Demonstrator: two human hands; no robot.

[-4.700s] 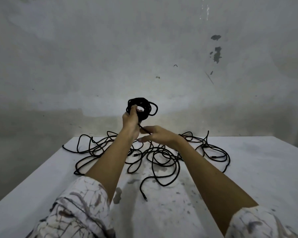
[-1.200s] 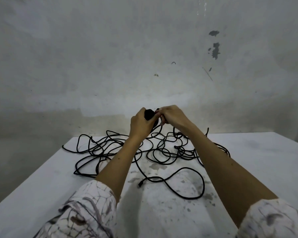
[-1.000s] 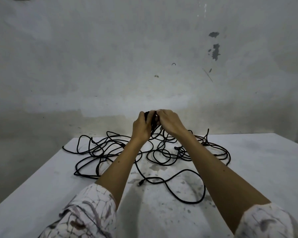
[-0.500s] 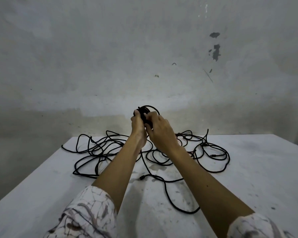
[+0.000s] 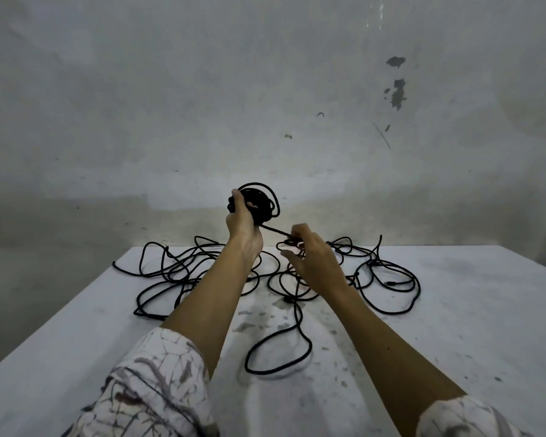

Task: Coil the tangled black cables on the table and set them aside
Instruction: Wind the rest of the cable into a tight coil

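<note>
Head view: the left hand [image 5: 243, 225] is raised above the far middle of the bench [image 5: 473, 326], its fingers and thumb curled round a wound coil [image 5: 260, 203] of black cable, which stands clear of the bench surface against the wall [image 5: 171, 89] behind. One loose turn arcs out on the coil's right side. A taut strand [image 5: 275, 231] runs from the bottom of the coil down and right to the right hand [image 5: 309, 257], which is lower and just beside the left. The right hand's fingers are curled, pinching that strand near the fingertips [image 5: 293, 239]; exactly how many fingers close on it cannot be told. Below and behind both hands lies the tangled cable [image 5: 171, 269], spread in loose overlapping loops across the far half of the bench, reaching from near the far-left corner to well toward the far-right side. A group of loops [image 5: 391, 279] sits right of the right wrist, with a small connector visible among them. One long loop [image 5: 278, 357] trails toward the near edge, lying between the two forearms on the bench's middle. The bench top is white, with grey smudges and specks around its centre. Both forearms are bare; patterned white sleeves [image 5: 152, 386] are pushed up at the near edge of the view. The wall is pale and scuffed, with dark chipped patches [image 5: 397, 89] high on the right.
</note>
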